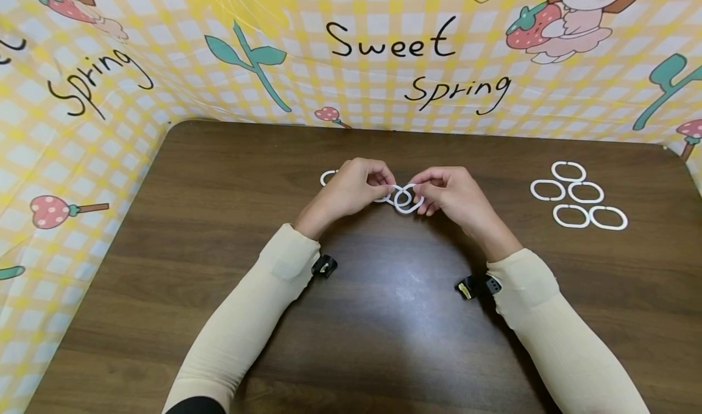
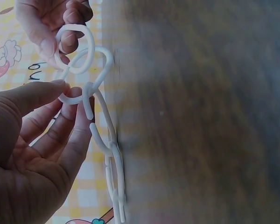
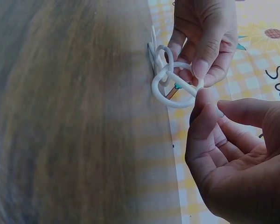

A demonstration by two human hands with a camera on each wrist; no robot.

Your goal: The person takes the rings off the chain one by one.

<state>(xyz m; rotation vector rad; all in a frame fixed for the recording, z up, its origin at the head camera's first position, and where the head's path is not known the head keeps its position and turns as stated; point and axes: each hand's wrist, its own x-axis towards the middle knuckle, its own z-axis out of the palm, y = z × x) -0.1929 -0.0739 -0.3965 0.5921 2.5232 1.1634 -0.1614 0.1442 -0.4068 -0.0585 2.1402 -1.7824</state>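
Observation:
My left hand (image 1: 356, 188) pinches the end link (image 2: 110, 60) of a white plastic chain between thumb and fingers. More joined links (image 2: 119, 172) trail down from it in the left wrist view, each an oval with a small gap. Past the left hand, one link (image 1: 322, 179) of the same white kind shows on the table. My right hand (image 1: 455, 197) pinches another white link (image 2: 92, 49) by its edge. This link crosses the left hand's end link, the two loops overlapping in all views. The right fingertips hide part of it in the right wrist view.
Several loose white links (image 1: 570, 163) lie grouped at the right of the brown wooden table (image 1: 406, 341). A yellow checked cloth (image 1: 362, 91) with printed drawings stands along the back and left edges. Small black devices (image 1: 325, 266) sit at both wrists.

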